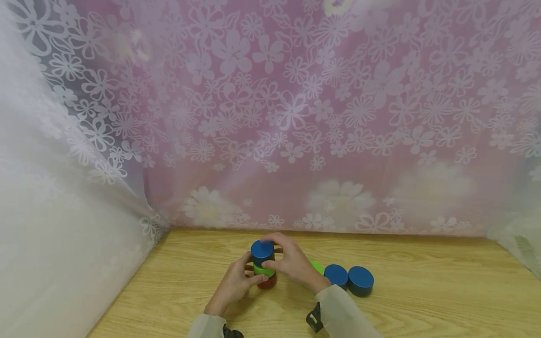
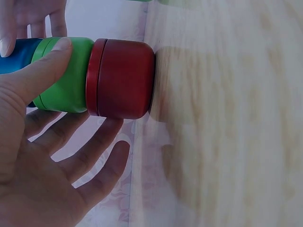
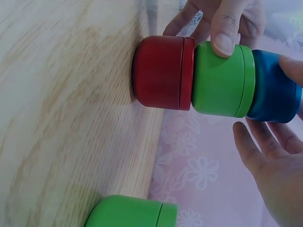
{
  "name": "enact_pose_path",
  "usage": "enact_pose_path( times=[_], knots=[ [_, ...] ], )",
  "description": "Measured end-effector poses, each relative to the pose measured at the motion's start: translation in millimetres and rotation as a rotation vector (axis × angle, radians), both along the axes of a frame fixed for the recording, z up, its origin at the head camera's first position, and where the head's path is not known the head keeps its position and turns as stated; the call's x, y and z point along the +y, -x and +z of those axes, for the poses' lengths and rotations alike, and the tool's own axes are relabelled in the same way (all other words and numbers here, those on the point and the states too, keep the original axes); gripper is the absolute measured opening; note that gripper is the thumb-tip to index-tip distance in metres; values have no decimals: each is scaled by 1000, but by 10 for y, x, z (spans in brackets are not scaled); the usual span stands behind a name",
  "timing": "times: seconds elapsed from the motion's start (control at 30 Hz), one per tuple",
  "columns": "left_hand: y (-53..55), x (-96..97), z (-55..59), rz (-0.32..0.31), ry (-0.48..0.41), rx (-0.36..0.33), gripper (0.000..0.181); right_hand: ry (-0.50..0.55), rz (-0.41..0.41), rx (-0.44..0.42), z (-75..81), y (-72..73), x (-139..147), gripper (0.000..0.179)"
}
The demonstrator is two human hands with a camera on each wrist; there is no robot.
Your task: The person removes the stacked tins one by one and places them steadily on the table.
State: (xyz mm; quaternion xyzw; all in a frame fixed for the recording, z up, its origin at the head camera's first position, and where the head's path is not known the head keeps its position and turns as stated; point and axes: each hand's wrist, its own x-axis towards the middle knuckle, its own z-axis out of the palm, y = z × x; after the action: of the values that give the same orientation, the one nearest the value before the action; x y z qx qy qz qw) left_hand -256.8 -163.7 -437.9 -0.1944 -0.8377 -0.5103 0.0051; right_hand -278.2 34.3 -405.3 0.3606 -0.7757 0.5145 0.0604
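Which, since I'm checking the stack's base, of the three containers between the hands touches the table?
The red container: it stands on the table; the green container sits on it, the blue container highest.

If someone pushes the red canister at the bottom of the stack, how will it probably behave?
The red canister would likely keep its shape, as its smooth walls look rigid. Standing upright on the table, it might slide or tip rather than roll. The green canister and blue canister stacked above could topple if unsupported.
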Motion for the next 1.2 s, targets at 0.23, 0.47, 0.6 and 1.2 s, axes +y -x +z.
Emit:
enact_pose_path(
  times=[0.23,0.47,0.6,1.2],
  knots=[
    [-2,3,-2,1,6,-7,58,9,-9,-9,14,-19,14,37],
    [-9,-2,12,3,10,-21,64,1,-31,-4,35,-33,47,35],
    [-13,-5,15,11,20,-26,68,0,-46,-12,34,-39,68,33],
    [-12,5,-3,22,37,13,66,-27,-84,23,53,-73,223,32]
  ],
)
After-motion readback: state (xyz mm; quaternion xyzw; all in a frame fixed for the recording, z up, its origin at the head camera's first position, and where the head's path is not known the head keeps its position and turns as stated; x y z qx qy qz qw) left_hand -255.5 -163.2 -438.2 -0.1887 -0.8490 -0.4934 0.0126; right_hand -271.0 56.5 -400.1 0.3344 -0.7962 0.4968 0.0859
